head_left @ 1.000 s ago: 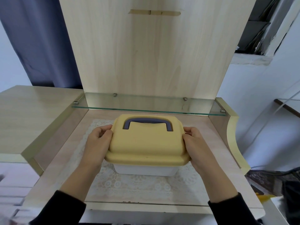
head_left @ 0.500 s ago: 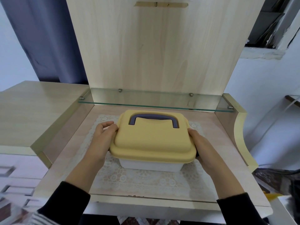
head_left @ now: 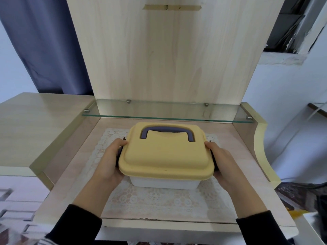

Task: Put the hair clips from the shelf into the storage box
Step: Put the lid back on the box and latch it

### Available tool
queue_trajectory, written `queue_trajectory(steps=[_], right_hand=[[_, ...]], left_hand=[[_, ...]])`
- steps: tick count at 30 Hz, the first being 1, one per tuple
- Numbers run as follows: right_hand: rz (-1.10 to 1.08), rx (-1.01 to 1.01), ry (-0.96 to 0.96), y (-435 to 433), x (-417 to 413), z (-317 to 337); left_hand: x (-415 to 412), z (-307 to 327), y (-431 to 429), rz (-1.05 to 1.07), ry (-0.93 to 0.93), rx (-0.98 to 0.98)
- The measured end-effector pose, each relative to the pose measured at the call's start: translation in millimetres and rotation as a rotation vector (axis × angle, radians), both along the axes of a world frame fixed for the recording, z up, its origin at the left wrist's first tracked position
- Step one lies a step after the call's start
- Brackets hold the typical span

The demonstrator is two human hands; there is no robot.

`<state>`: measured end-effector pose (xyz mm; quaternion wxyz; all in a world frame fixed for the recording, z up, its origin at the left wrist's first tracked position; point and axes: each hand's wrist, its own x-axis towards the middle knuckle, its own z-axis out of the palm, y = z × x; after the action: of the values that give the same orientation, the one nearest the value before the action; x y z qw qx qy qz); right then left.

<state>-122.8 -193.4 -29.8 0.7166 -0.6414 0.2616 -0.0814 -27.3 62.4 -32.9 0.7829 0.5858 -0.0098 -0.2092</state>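
The storage box point(head_left: 162, 183) has a white base and a shut yellow lid point(head_left: 164, 156) with a purple handle point(head_left: 167, 129). It stands on a lace mat in the dressing table's recess. My left hand point(head_left: 109, 160) grips its left side, fingers curled over a dark latch point(head_left: 119, 152). On the opposite side, my right hand point(head_left: 223, 161) curls over the dark latch point(head_left: 213, 156) there. The glass shelf point(head_left: 168, 112) behind the box shows nothing on it. No hair clips are in sight, and the lid hides the box's inside.
The lace mat point(head_left: 159, 200) covers the middle of the recess. A tall wooden back panel point(head_left: 168, 59) rises behind the shelf. Raised side walls point(head_left: 260, 147) flank the recess, a table top point(head_left: 35, 124) lies to the left, and a dark curtain point(head_left: 44, 41) hangs at back left.
Both hands slid from the lid's rim lower onto the box's sides, where dark latches now show under the fingers. The box stays on the mat.
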Motion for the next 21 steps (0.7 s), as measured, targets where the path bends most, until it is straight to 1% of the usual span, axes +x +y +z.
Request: queue_trajectory(steps=[4,9,14,18,21], right_hand=[[-0.026,0.01,-0.036,-7.0,3.9,4.5],[-0.044,-0.029,-0.049,-19.0,8.7,10.4],[-0.079,-0.069,-0.071,-24.4,13.8,11.9],[-0.094,-0.005,-0.103,-19.7,13.9,11.1],[-0.065,-0.002,-0.125,-16.1,11.1,7.6]], left_hand=[[2.4,3.4,-14.0,0.057,0.033,-0.026],[5.9,8.5,-30.8,0.098,0.039,0.001],[10.5,11.0,-41.2,0.109,-0.008,0.068],[11.1,5.7,-42.8,0.091,-0.053,-0.005],[11.3,2.3,-41.7,0.076,-0.103,0.058]])
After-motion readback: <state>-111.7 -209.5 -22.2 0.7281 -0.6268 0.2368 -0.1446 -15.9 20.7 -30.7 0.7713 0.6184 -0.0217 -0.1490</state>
